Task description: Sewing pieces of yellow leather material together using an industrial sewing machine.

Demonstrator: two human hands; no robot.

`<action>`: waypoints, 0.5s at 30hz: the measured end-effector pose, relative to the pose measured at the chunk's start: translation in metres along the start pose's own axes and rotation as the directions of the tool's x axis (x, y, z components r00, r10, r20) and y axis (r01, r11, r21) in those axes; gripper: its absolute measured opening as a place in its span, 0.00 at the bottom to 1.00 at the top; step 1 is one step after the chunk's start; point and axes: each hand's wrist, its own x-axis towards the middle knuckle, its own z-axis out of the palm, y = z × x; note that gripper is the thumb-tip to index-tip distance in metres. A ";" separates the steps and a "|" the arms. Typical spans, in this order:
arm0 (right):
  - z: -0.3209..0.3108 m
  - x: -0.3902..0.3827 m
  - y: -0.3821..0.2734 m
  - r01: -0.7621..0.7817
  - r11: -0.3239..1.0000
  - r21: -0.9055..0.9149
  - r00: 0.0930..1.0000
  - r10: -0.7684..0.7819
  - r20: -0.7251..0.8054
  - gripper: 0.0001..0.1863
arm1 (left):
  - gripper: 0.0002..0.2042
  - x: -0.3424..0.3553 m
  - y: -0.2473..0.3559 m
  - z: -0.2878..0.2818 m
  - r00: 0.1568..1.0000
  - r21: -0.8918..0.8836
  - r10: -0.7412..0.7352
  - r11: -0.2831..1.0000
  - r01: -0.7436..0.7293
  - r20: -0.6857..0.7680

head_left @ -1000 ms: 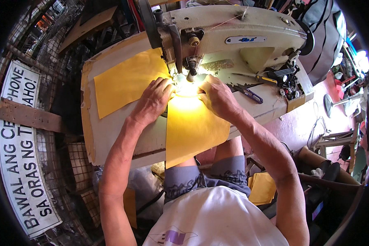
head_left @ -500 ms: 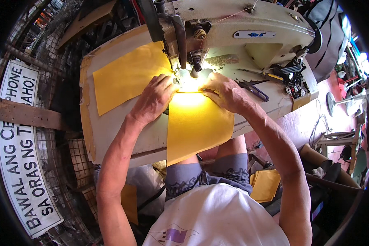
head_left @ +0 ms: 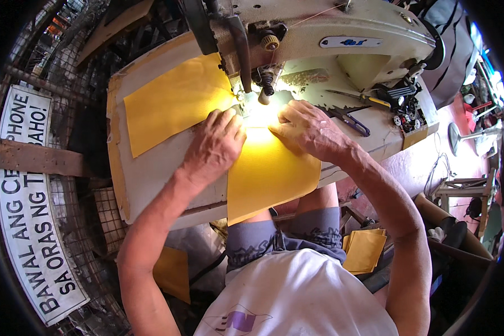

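Observation:
A yellow sheet of fabric [head_left: 274, 182] hangs over the near edge of the sewing table, its top edge under the bright lamp by the needle area of the sewing machine [head_left: 313, 42]. My left hand [head_left: 217, 140] is closed, fingers curled down at the sheet's upper left corner. My right hand [head_left: 308, 130] pinches the upper right edge, thumb toward the middle. Glare and my fingers hide where the fabric meets the presser foot. A second yellow piece [head_left: 176, 106] lies flat left of the needle area, apart from my hands.
Right of the machine lie thread snips [head_left: 350, 122], a yellow-handled tool [head_left: 378, 101] and several bobbins [head_left: 404, 120]. More yellow pieces [head_left: 365, 250] are stacked low beside my right thigh, with another [head_left: 172, 274] at lower left. A wire-mesh wall [head_left: 103, 213] stands at left.
The folded top edge held between my hands now looks flatter. My left hand has turned more knuckles-up, and my right hand has shifted slightly left over the fabric.

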 end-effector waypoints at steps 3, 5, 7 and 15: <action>-0.003 -0.001 -0.003 0.004 1.000 -0.021 0.999 -0.003 0.040 0.14 | 0.11 0.006 0.047 0.010 0.957 0.177 -0.250 0.959 0.223 0.148; -0.003 -0.002 -0.002 -0.049 0.999 0.006 0.995 0.049 0.087 0.13 | 0.18 0.027 0.080 0.018 0.746 0.293 -0.621 0.779 0.554 0.240; -0.005 0.000 -0.002 -0.047 0.999 -0.012 0.993 0.048 0.105 0.12 | 0.21 0.030 0.090 0.018 0.696 0.221 -0.700 0.713 0.665 0.160; -0.009 0.005 -0.054 -0.211 0.977 -0.041 0.953 0.215 0.215 0.12 | 0.30 -0.023 0.045 0.018 0.832 -0.221 -0.552 0.806 0.550 0.055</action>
